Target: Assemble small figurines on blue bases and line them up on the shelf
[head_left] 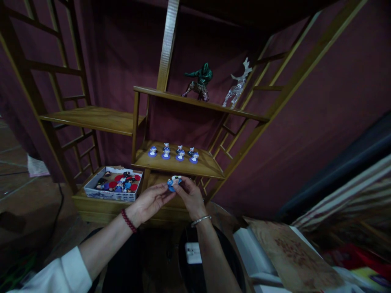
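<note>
A small blue-and-white figurine [171, 185] is held up in front of the lower shelves. My left hand [152, 202] pinches it from the left, with fingertips at its edge. From the other side my right hand [192, 196] grips it between thumb and fingers, covering part of it. Just beyond the hands, several little figurines [180, 155] stand in two rows on a wooden shelf [210, 169]; the front ones have purple bases. Left of my left hand, an open box [111, 197] contains several more figurines with red and blue bases, lying jumbled.
On the upper shelf [180, 97] stand a dark green figure [201, 81] and a clear deer statue [236, 87]. Wooden lattice sides flank the shelves. A black stool [227, 248] with a white object [193, 253] is below my right arm. Brown cardboard [290, 252] lies at lower right.
</note>
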A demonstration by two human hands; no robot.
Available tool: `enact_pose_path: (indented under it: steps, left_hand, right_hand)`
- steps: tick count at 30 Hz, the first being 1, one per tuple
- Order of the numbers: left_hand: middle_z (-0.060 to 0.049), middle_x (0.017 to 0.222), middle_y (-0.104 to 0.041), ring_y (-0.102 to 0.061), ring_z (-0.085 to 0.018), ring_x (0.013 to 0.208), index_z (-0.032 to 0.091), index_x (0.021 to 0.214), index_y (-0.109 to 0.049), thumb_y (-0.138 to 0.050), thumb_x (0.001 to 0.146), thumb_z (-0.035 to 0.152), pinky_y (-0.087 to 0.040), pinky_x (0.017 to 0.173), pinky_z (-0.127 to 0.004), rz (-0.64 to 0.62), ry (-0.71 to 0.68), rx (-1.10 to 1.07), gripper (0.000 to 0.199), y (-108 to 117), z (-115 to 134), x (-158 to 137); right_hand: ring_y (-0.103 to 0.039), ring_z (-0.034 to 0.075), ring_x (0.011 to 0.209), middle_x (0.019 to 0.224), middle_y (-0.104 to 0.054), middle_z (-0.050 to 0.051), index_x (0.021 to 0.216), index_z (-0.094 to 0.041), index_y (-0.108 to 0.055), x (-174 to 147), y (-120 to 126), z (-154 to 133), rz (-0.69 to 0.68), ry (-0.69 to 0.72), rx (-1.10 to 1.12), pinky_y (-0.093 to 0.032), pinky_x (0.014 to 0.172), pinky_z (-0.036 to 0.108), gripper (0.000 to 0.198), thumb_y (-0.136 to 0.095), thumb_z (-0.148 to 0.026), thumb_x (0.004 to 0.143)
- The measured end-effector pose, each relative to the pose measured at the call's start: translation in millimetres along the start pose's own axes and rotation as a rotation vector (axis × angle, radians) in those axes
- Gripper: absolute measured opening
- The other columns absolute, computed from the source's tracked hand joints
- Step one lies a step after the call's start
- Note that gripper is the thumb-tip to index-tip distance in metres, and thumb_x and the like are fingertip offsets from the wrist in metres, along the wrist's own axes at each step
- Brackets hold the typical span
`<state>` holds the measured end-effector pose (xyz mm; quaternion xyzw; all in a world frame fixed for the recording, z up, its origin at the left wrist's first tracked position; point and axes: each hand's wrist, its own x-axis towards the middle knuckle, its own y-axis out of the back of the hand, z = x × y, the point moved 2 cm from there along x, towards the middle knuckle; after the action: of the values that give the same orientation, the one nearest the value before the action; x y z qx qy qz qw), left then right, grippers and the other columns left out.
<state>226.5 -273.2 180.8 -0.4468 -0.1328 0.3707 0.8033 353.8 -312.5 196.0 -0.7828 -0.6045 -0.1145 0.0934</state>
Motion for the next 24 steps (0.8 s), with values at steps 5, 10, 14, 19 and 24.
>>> enact_pose_path:
  steps: [5,10,14,19,24]
  left_hand:
    - [-0.008,0.089,-0.066,-0.061,-0.014,0.087,0.007,0.08,-0.066,-0.053,0.075,-0.001,-0.043,0.093,-0.031,-0.029,-0.013,0.079,0.017,-11.7,-1.1,7.4]
    - [-0.007,0.085,-0.066,-0.061,-0.013,0.08,0.009,0.076,-0.066,-0.055,0.074,0.0,-0.046,0.087,-0.029,-0.005,0.004,0.15,0.014,-21.4,-7.0,15.9]
    - [-0.006,0.08,-0.066,-0.061,-0.012,0.076,0.009,0.073,-0.066,-0.056,0.073,0.0,-0.049,0.08,-0.026,-0.002,0.011,0.166,0.014,-24.0,-10.5,21.5]
    - [-0.006,0.078,-0.066,-0.061,-0.012,0.074,0.009,0.073,-0.066,-0.056,0.072,-0.001,-0.049,0.078,-0.025,-0.008,0.021,0.165,0.013,-23.6,-10.8,21.3]
    - [-0.007,0.081,-0.066,-0.062,-0.013,0.074,0.008,0.074,-0.066,-0.059,0.072,0.003,-0.049,0.078,-0.026,-0.042,0.044,0.209,0.009,-23.4,-8.4,18.2]
  right_hand:
    - [-0.059,0.017,0.087,0.089,-0.066,0.0,0.088,-0.021,-0.061,2.9,9.0,0.1,0.081,-0.024,0.02,-0.045,0.085,0.034,0.024,-0.066,-0.032,0.068]
    - [-0.059,0.017,0.086,0.088,-0.066,0.0,0.086,-0.021,-0.061,5.1,21.7,3.6,0.098,-0.032,-0.003,-0.045,0.083,0.033,0.023,-0.066,-0.033,0.067]
    - [-0.058,0.016,0.09,0.093,-0.065,0.0,0.093,-0.022,-0.06,4.8,30.8,3.2,0.059,-0.008,-0.017,-0.044,0.084,0.031,0.026,-0.064,-0.033,0.07]
    - [-0.059,0.017,0.091,0.094,-0.066,0.0,0.094,-0.023,-0.061,4.7,35.5,-4.6,0.005,-0.008,-0.051,-0.045,0.084,0.031,0.026,-0.064,-0.033,0.07]
    - [-0.059,0.017,0.088,0.093,-0.066,0.001,0.097,-0.022,-0.061,6.7,35.1,-10.6,0.002,-0.004,-0.134,-0.047,0.08,0.03,0.032,-0.066,-0.032,0.067]
